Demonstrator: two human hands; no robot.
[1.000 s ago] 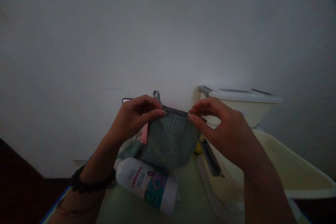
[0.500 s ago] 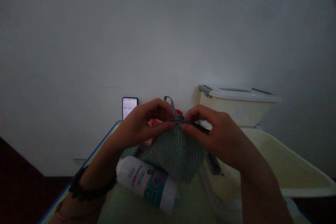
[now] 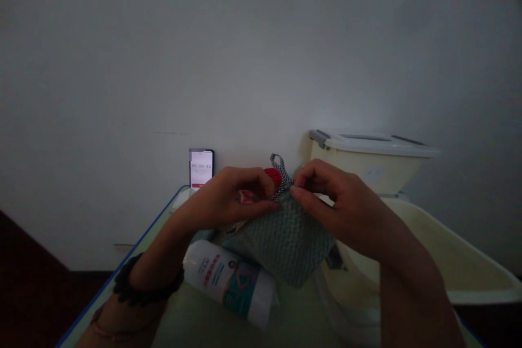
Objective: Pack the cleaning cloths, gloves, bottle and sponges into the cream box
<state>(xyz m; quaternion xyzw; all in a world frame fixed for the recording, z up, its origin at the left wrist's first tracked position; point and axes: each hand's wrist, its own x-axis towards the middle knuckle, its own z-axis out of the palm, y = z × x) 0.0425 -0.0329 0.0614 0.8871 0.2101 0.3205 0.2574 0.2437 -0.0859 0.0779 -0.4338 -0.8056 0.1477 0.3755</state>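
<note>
A grey-green textured cloth (image 3: pixel 291 239) hangs by its upper edge in front of me, with black-and-white trim and a small loop standing up at the top. My right hand (image 3: pixel 340 204) pinches that trim between thumb and fingers. Just left of the loop, my left hand (image 3: pixel 230 196) has its thumb and curled fingers closed at the same edge; its exact grip is partly hidden. A ridged red cap (image 3: pixel 274 176) shows behind the left fingertips. Below the cloth lies a white bottle (image 3: pixel 228 280) with a printed label, on its side.
The table (image 3: pixel 196 318) has a blue edge and meets a bare wall. A phone (image 3: pixel 201 169) showing a timer leans upright at the back left. Toward the right are a lidded cream storage box (image 3: pixel 367 166) and an open cream bin (image 3: pixel 444 261).
The cloth and its loop have shifted a little right. My left fingers have moved slightly apart from my right ones, and more of the red cap shows.
</note>
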